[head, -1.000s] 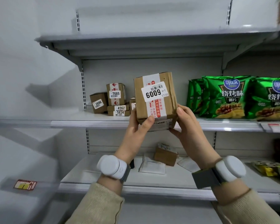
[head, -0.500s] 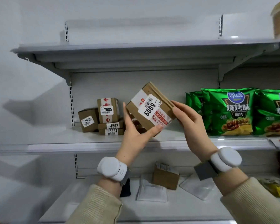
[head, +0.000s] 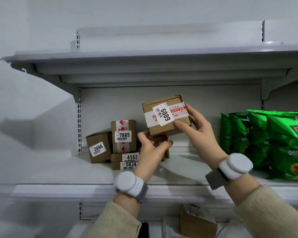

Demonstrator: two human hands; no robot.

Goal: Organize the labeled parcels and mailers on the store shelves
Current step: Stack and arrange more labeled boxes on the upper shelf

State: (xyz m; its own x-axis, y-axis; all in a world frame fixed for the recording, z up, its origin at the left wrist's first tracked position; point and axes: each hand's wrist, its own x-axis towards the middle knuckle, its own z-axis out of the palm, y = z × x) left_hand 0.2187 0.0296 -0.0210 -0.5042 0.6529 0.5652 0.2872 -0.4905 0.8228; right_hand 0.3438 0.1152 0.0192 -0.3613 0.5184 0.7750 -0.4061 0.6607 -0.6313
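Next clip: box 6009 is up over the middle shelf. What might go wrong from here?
1. The right hand holds box 6009 by one end only, tilted; it may slip and drop onto the shelf.
2. The left hand grips a small brown box right beside the stack topped by box 7685; a nudge could topple that upright box.
3. The 6009 label sits sideways; shelved so, it would read poorly.
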